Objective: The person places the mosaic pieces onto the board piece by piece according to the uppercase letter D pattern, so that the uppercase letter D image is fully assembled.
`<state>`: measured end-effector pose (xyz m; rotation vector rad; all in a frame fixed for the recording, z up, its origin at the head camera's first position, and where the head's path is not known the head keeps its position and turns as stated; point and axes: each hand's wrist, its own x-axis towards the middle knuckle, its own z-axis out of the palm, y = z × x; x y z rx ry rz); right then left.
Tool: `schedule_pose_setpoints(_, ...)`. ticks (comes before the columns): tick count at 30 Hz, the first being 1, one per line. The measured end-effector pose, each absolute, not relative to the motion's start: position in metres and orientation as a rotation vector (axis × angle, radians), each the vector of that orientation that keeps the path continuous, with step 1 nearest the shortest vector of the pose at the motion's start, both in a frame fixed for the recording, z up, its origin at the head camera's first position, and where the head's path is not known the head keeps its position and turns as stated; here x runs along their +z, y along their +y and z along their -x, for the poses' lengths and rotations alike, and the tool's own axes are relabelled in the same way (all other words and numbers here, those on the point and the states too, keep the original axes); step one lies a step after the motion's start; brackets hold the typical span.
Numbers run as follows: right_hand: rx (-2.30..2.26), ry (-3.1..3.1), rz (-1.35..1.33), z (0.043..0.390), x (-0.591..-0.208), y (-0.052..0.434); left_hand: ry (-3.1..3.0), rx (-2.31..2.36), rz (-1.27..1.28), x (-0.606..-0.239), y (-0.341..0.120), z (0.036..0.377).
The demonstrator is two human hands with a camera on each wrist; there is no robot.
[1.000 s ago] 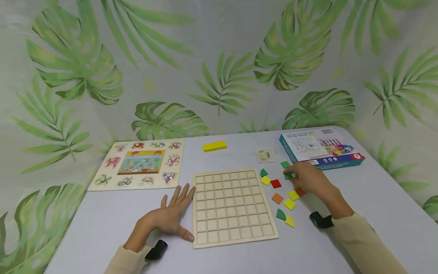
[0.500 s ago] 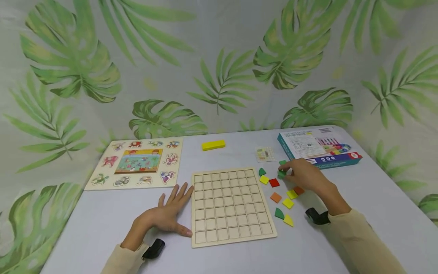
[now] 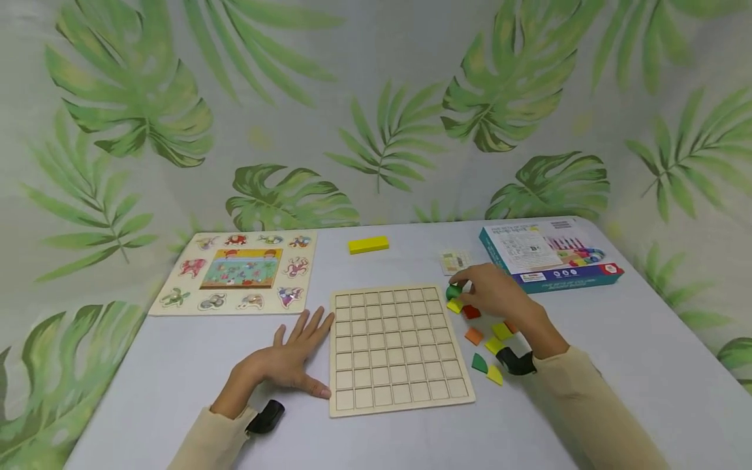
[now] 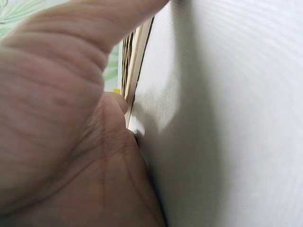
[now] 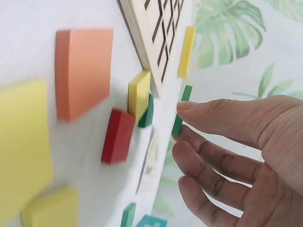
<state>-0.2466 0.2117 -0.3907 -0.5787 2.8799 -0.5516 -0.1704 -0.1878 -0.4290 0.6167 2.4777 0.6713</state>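
A wooden grid board [image 3: 399, 346] with bare square cells lies flat on the white table; its edge also shows in the wrist views [image 5: 161, 28] [image 4: 135, 61]. My left hand [image 3: 299, 352] rests flat on the table, fingers spread, against the board's left side [image 4: 61, 118]. My right hand [image 3: 464, 286] hovers by the board's top right corner and pinches a thin green tile [image 5: 182, 109] between thumb and forefinger. Below it lie a yellow tile [image 3: 455, 305], a red tile [image 3: 472, 312] and an orange tile [image 3: 473, 335]. Several more yellow and green tiles [image 3: 495, 345] lie nearer me.
A picture puzzle board with animal pieces [image 3: 235, 271] lies at the back left. A yellow block [image 3: 368, 245], a small pattern card [image 3: 455, 262] and a teal box [image 3: 549, 254] lie along the back. Leaf-print cloth hangs behind the table.
My right hand has lifted a green tile from beside the box and carried it left to the board's top right corner. My left hand has stayed put.
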Motion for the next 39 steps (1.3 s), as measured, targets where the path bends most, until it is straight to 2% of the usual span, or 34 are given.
schedule_pose_setpoints(7, -0.612, 2.845, 0.601, 0.248, -0.394, 0.194, 2.483, 0.663, -0.622, -0.429, -0.187, 0.172)
schedule_pose_setpoints(19, -0.576, 2.844, 0.789, 0.248, -0.393, 0.165, 2.490, 0.658, -0.624, -0.431, -0.186, 0.172)
schedule_pose_setpoints(39, -0.640, 2.796, 0.868, 0.246, -0.390, 0.111, 2.489, 0.672, -0.614, -0.427, -0.187, 0.169)
